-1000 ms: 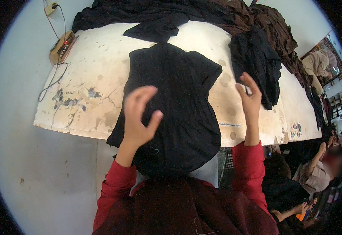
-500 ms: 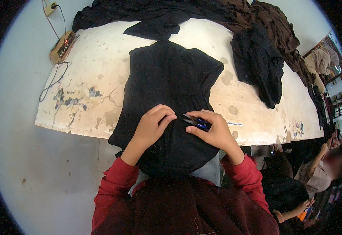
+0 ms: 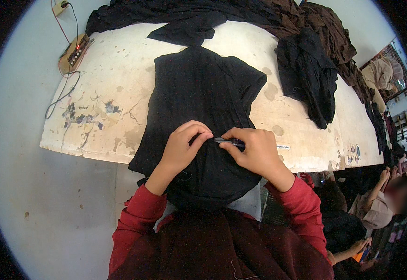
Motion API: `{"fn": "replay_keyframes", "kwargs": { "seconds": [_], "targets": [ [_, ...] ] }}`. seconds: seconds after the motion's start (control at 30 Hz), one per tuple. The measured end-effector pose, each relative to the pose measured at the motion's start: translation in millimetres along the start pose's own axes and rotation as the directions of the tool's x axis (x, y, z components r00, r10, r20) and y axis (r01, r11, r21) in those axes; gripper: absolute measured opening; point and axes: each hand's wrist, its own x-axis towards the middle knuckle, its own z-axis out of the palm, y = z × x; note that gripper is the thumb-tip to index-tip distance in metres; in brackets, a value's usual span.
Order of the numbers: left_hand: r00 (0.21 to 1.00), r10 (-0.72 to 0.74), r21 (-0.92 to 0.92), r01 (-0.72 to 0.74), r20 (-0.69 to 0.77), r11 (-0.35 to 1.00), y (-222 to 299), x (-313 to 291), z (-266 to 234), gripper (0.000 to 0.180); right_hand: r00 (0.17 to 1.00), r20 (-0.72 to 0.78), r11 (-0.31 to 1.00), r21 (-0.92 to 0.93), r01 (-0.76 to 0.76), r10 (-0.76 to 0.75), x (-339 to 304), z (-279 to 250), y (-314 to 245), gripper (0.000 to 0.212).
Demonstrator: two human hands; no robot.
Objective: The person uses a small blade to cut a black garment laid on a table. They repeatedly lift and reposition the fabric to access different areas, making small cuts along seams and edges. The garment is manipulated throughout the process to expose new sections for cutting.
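Observation:
A black garment (image 3: 198, 93) lies spread over the table edge and hangs down toward my lap. Over its lower middle, my left hand (image 3: 184, 145) pinches thumb and forefinger together; what sits between the fingertips is too small to make out. Small thread snips (image 3: 233, 143) with metal blades and a dark blue body are gripped in my right hand (image 3: 258, 149). Their blade tips point left, close to the left fingertips, and look closed together. A pale loose thread (image 3: 184, 176) rests on the cloth below my left hand.
The worn pale table (image 3: 114, 88) carries a crumpled black cloth (image 3: 308, 74) at right, and black and brown fabric heaps (image 3: 324, 23) along the far edge. A small control box with cables (image 3: 73, 53) sits far left. Another person (image 3: 376, 210) is at lower right.
My right hand has squeezed the snips, so their blades have come together and moved slightly left toward my left fingertips. The left hand keeps its pinch, raised a little.

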Motion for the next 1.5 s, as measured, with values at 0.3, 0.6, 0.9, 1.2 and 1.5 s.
{"fn": "replay_keyframes", "kwargs": {
  "seconds": [0.3,0.6,0.9,1.2,1.5],
  "targets": [
    [1.0,0.002,-0.003,-0.002,-0.026,1.0,-2.0,-0.8,2.4,0.012,1.0,0.027,1.0,-0.014,0.005,-0.005,1.7,-4.8,0.3,0.02],
    [0.999,-0.01,0.012,0.01,-0.036,1.0,-2.7,-2.6,2.4,0.012,0.998,0.06,0.997,-0.074,0.028,-0.024,5.1,-5.6,-0.6,0.018],
    [0.996,-0.021,-0.025,0.019,-0.082,1.0,-2.9,-2.9,3.0,0.011,0.995,0.092,0.999,0.036,-0.036,0.032,7.0,-6.2,-1.0,0.023],
    [0.996,0.014,-0.001,-0.014,-0.09,1.0,-6.3,-3.0,4.1,0.012,0.993,0.116,0.999,-0.039,0.03,-0.026,11.2,-1.7,-4.4,0.021],
    [0.916,0.005,0.085,0.032,-0.402,0.996,-9.8,-3.7,-9.4,0.01,0.998,0.066,1.0,0.002,-0.002,0.002,8.9,-3.1,-0.2,0.022]
  ]
}}
